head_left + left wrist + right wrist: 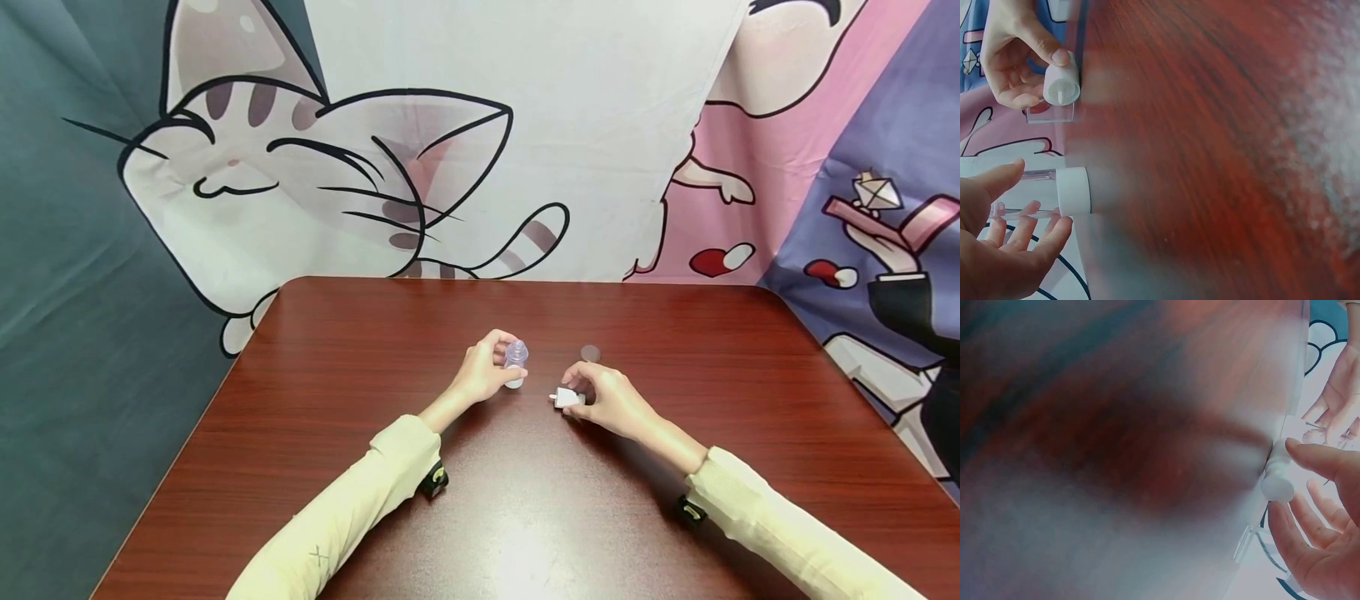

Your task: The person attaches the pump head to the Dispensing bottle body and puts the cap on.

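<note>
A small clear bottle (pixel 516 353) with a white base stands upright on the table, held by my left hand (pixel 480 371). In the left wrist view the thumb lies on one side of its clear wall and the fingers on the other, with the white base (pixel 1074 190) uncovered. My right hand (pixel 611 402) pinches a white pump-like top (pixel 567 398) that lies low at the table surface, its thin nozzle pointing left. From the right wrist, the thumb and a fingertip meet this white piece (pixel 1277 486) at opposite sides. Bottle and white piece are apart.
Just behind my right hand, a clear round cap (pixel 590 353) sits on the table. The dark red wooden table (pixel 360 375) has its far edge against a cartoon-cat cloth backdrop (pixel 450 183).
</note>
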Available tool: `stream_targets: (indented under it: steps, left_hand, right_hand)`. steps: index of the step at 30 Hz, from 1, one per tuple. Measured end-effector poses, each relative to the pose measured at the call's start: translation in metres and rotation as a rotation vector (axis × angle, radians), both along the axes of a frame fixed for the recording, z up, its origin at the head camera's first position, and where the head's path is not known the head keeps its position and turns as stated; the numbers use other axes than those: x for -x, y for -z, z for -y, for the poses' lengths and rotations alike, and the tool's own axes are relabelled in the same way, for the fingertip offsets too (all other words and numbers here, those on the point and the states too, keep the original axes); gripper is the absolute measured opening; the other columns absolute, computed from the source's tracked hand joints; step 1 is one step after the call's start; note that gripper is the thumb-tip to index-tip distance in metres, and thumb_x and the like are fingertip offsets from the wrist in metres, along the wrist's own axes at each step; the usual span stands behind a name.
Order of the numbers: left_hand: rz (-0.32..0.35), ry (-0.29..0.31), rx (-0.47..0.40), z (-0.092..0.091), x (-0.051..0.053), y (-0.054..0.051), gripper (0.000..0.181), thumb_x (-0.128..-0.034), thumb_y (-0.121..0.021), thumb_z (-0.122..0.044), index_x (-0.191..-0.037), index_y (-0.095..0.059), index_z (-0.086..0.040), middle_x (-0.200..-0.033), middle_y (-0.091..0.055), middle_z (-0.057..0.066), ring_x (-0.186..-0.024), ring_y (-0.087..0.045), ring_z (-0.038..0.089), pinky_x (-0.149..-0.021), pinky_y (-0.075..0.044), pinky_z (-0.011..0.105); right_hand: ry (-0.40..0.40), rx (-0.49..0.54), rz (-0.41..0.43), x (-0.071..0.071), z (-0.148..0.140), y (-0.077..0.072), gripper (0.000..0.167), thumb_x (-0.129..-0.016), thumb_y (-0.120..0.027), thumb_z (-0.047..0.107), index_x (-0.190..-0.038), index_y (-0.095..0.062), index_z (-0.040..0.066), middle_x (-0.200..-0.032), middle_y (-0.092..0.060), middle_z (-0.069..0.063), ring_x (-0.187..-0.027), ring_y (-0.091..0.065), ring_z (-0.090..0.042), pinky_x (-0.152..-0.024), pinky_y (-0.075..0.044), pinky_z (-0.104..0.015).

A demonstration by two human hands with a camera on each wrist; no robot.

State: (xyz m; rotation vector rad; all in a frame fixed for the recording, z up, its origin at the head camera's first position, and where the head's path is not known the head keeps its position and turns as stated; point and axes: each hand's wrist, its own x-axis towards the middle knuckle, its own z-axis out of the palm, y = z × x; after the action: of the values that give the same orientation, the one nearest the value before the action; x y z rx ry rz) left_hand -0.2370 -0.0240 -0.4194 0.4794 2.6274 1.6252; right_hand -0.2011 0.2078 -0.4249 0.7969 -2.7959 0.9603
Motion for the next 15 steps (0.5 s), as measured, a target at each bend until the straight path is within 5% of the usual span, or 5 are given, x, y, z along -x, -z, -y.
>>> stream_targets:
  steps: [15]
  left_hand:
    - [-0.003,0.012,-0.024,0.0007,0.0009,0.0016,0.046,-0.0739,-0.079,0.0,-0.113,-0.055,-0.002,-0.106,-0.068,0.019,-0.09,-0.07,0.031,-0.08,-0.059,0.032]
  right_hand:
    - [-0.015,-0.042,0.018,0.0043,0.0002,0.0001,0.03,-0.069,-0.085,0.007,-0.093,-0.066,0.01,-0.08,-0.067,0.002,-0.072,-0.062,-0.011,-0.059,-0.046,-0.019]
